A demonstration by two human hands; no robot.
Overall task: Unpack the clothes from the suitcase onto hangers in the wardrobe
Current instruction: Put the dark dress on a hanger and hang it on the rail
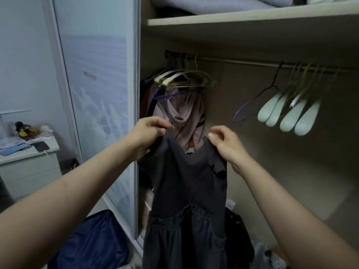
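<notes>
You held the dark dress (186, 183) up before the wardrobe rail (242, 62), left hand (149, 131) and right hand (225, 144) each pinching a shoulder, apparently spreading it for a hanger (254, 101).

Both your bare forearms reach forward and up, converging toward centre; your left hand (148, 131) is raised at chest height, fingers curled, fingertips pinched against thumb; your right hand (226, 145) sits level with it, thumb and forefinger pinched, remaining fingers loosely curled.
</notes>
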